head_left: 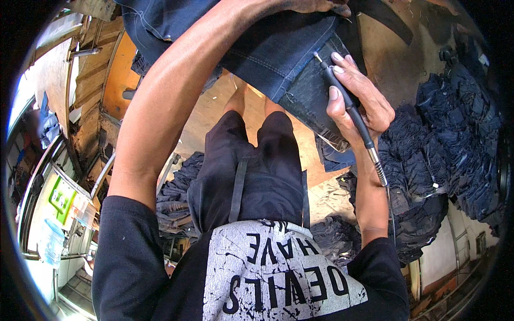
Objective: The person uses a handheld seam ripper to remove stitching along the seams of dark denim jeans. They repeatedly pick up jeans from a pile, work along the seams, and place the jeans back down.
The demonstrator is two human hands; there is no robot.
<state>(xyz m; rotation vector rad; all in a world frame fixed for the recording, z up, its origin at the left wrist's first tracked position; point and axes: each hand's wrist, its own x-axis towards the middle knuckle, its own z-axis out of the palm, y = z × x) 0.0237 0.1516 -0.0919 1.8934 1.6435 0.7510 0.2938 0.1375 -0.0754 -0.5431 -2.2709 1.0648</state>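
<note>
My right hand (364, 91) is closed around a slim black rotary tool handpiece (342, 91), with a spring sleeve and thin cable at its lower end. The tool's small pale tip (316, 54) is at a stitched seam on a dark blue denim garment (257, 64); whether it touches cannot be told. A worn dark board (310, 96) shows beside the garment, next to my right fingers. My left arm reaches across the denim. At the top edge my left hand (321, 6) grips the cloth near the same seam, partly cut off by the picture's edge.
Large heaps of dark denim (417, 134) are stacked at the right, with another pile (182, 187) left of my legs. A wooden panel (118, 75) stands at the left. Farther down there are a green container (61, 199) and a clear water jug (51, 241).
</note>
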